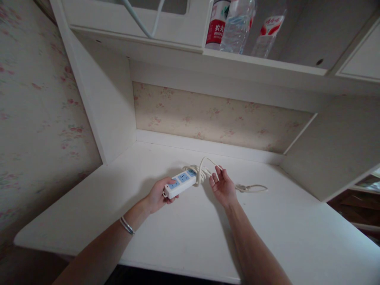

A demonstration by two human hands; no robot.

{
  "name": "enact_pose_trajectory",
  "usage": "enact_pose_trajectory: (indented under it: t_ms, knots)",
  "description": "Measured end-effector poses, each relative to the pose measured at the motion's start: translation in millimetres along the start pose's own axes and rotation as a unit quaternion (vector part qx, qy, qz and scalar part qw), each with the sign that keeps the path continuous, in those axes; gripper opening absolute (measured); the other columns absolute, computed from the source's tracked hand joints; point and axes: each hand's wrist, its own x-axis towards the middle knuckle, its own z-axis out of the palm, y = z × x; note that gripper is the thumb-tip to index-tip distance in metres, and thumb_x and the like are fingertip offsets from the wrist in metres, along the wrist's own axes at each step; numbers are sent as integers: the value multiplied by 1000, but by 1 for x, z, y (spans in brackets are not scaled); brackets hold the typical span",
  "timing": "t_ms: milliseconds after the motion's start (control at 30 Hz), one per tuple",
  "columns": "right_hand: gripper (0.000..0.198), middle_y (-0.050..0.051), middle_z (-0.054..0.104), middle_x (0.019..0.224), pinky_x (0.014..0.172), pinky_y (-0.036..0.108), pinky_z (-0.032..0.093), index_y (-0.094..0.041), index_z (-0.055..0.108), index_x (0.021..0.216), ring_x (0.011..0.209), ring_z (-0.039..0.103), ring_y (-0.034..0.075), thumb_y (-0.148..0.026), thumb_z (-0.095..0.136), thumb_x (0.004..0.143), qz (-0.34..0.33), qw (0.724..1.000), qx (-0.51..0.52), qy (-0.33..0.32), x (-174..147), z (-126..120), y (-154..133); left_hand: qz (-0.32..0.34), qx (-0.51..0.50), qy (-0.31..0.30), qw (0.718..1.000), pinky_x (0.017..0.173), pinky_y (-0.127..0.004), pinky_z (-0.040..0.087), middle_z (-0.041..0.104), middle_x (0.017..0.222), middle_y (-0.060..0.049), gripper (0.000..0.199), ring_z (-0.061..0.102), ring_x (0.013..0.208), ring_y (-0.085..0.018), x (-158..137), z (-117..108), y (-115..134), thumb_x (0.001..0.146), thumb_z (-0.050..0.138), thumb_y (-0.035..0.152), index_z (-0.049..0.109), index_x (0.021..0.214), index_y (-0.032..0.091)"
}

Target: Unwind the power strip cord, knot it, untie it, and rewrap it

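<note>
A white power strip [181, 183] with blue socket panels is held at its near end by my left hand [162, 194], thumb on top and fingers beneath. Several turns of its off-white cord [201, 174] wrap around the far end. To the right, my right hand [223, 186] has its palm turned up and fingers curled around a stretch of the cord, which arcs up from the strip. Beyond that hand, the loose end of the cord lies on the white desk [190, 233] in a narrow loop.
Above the desk runs a shelf [264, 65] with plastic bottles [237, 27], one with a red label. A pale cable [142, 27] hangs at the upper left. Side panels [109, 99] bound the desk, and floral wallpaper [208, 114] shows behind.
</note>
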Motion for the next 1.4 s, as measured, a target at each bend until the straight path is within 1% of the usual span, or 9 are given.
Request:
enact_pose_trajectory:
  t_ms: [233, 467, 567, 700, 833, 933, 1167, 1300, 1400]
  knots:
    - [27, -1, 70, 81, 65, 28, 55, -22, 60, 103, 61, 62, 10, -41, 55, 85, 44, 998, 21, -33, -4, 4, 2, 32, -94, 48, 994, 38, -17, 37, 62, 62, -3, 23, 59, 52, -13, 0, -2, 10, 72, 59, 28, 57, 89, 13]
    - [22, -2, 64, 67, 50, 23, 49, -21, 62, 92, 46, 51, 9, -40, 55, 85, 130, 987, -63, -66, -15, 28, 19, -35, 20, -59, 997, 31, -18, 30, 60, 54, -6, 31, 51, 38, -12, -7, 2, 2, 72, 52, 34, 59, 88, 9]
    - [30, -2, 62, 65, 48, 23, 46, -20, 61, 98, 50, 54, 10, -45, 53, 84, 135, 985, -84, -74, -17, 31, 17, -54, 83, -107, 989, 30, -18, 31, 60, 55, -5, 34, 54, 41, -14, -9, 3, 0, 66, 53, 31, 61, 91, 9]
    - [29, -8, 47, 46, 36, 20, 33, -22, 60, 98, 35, 40, 8, -45, 55, 82, 127, 982, -128, -48, -11, 25, 14, -58, 162, -145, 974, 28, -18, 32, 61, 57, -5, 35, 56, 42, -14, -10, 3, 1, 62, 55, 27, 63, 91, 9]
    - [29, -4, 56, 57, 41, 22, 37, -20, 59, 94, 42, 48, 9, -44, 58, 80, 192, 963, -189, -4, -6, 16, 22, -70, 215, -122, 966, 27, -18, 30, 58, 52, -4, 35, 54, 39, -13, -8, 0, 2, 63, 55, 28, 64, 90, 7]
    - [30, 0, 63, 75, 46, 22, 40, -18, 60, 95, 52, 54, 10, -43, 62, 78, 224, 942, -246, -36, -9, 15, 28, -95, 235, -90, 963, 27, -17, 27, 59, 53, -5, 36, 54, 40, -14, -7, -3, 2, 61, 56, 30, 64, 88, 7]
    - [18, -4, 55, 61, 51, 19, 39, -20, 58, 86, 54, 49, 8, -33, 66, 77, 138, 955, -242, -101, -25, 26, 21, -99, 256, -91, 957, 28, -17, 25, 59, 53, -5, 29, 55, 41, -14, -9, 0, 2, 62, 58, 30, 65, 77, 7]
    - [15, -5, 50, 54, 49, 20, 40, -21, 56, 77, 49, 45, 8, -34, 63, 78, 39, 978, -195, -59, -20, 28, 12, -100, 205, -50, 972, 30, -17, 24, 60, 53, -5, 27, 55, 42, -13, -7, 0, 2, 65, 57, 31, 65, 78, 9]
    - [22, -6, 47, 51, 44, 18, 36, -19, 51, 63, 45, 42, 6, -29, 64, 76, -89, 976, -196, 17, -11, 21, 8, -76, 143, -5, 987, 31, -18, 24, 60, 53, -4, 28, 55, 42, -13, -4, -1, 3, 67, 58, 33, 64, 82, 10]
